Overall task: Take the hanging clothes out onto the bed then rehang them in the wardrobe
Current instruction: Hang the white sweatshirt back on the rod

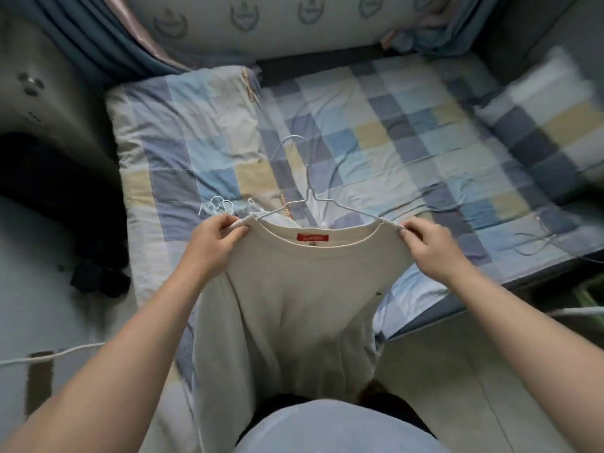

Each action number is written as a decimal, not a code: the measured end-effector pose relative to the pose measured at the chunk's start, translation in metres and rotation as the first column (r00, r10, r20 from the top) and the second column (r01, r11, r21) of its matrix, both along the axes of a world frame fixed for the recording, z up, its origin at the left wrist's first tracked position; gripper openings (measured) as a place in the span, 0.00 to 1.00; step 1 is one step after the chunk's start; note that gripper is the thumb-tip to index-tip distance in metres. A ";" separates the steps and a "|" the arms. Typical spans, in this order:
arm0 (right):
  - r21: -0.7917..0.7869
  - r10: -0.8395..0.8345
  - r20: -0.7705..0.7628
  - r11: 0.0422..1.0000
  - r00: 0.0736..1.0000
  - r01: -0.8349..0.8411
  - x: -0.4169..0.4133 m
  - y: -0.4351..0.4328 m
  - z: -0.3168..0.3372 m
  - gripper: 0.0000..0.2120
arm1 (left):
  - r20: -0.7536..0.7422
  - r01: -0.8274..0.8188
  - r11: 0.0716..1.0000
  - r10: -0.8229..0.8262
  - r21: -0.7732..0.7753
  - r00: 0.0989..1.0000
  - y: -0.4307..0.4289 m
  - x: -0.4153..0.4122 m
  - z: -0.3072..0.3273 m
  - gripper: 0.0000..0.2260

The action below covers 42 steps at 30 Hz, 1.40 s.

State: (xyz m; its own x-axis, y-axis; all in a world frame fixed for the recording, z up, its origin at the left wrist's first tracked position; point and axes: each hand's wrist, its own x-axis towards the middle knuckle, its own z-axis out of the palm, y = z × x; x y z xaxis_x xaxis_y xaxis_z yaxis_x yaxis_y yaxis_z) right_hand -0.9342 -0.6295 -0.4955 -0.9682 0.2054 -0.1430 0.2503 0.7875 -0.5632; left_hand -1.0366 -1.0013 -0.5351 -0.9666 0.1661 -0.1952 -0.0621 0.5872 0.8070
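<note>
Shirt (pixel 294 289) on wire hanger (pixel 313 197) w/ L hand (pixel 212 243), R hand (pixel 431 246) at shoulders

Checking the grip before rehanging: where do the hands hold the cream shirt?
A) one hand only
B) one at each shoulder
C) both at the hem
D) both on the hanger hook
B: the left hand and right hand each pinch one shoulder of the cream shirt on the white hanger.

It is a bedroom in a home: a bed (pixel 428 317) with a checked sheet (pixel 392 138), a folded quilt (pixel 183 142), a pillow (pixel 549 125) and curtains (pixel 81 37) behind.
</note>
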 end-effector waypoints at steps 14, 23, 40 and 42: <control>-0.195 -0.501 -0.313 0.865 0.807 0.462 0.274 0.190 0.069 0.08 | -0.262 0.350 0.935 -0.325 0.054 0.909 0.282 0.126 0.091 0.04; -0.172 -0.700 -0.428 0.684 0.571 0.709 0.488 0.307 0.106 0.05 | -0.373 0.595 0.799 -0.528 0.087 0.763 0.498 0.258 0.121 0.08; -0.067 -0.767 -0.642 0.051 -0.004 0.996 0.823 0.391 0.215 0.05 | -0.528 0.972 0.115 -0.823 0.207 0.210 0.866 0.563 0.230 0.06; -0.059 -0.740 -0.670 -0.023 -0.057 0.998 0.855 0.400 0.239 0.05 | -0.549 0.966 0.019 -0.820 0.257 0.162 0.906 0.607 0.248 0.06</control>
State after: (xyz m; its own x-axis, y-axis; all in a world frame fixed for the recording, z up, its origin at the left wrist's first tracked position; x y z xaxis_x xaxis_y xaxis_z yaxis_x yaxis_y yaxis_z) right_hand -0.0796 -0.2300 -0.2568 0.2563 0.8076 0.5310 0.7556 0.1752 -0.6312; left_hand -0.4299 -0.0956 -0.2869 0.0435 0.9076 0.4176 0.3956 -0.3994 0.8270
